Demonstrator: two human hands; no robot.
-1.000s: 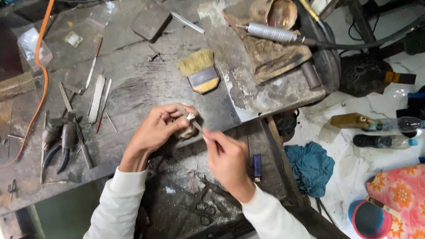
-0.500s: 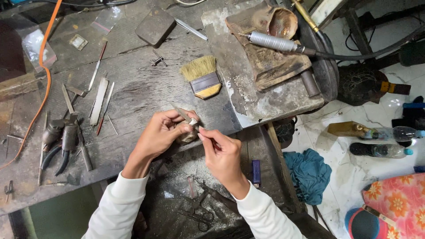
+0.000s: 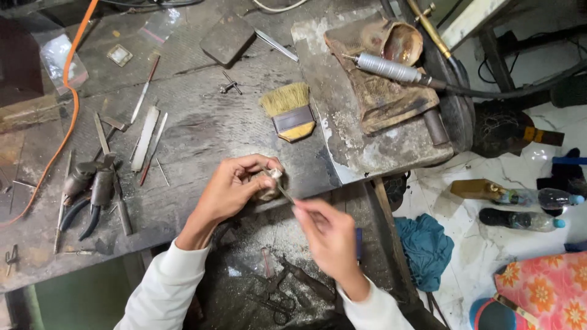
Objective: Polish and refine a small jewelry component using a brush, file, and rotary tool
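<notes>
My left hand [image 3: 235, 186] pinches a small pale metal piece [image 3: 273, 177] against the front edge of the grey workbench [image 3: 202, 131]. Blurred with motion, my right hand [image 3: 330, 235] grips a thin metal file [image 3: 285, 192] whose tip rests on that piece. Both hands hover over a dusty lower tray [image 3: 257, 256] under the bench edge.
A flat brush [image 3: 290, 111] lies just beyond my hands. Pliers [image 3: 92, 189] and several files [image 3: 143, 131] lie at the left beside an orange hose [image 3: 67, 104]. A rotary handpiece [image 3: 391, 67] rests on a worn block at the right. Scissors [image 3: 278, 293] lie in the tray.
My right hand has drawn back toward me and down, pulling the file along the small piece. The left hand has kept its place at the bench edge.
</notes>
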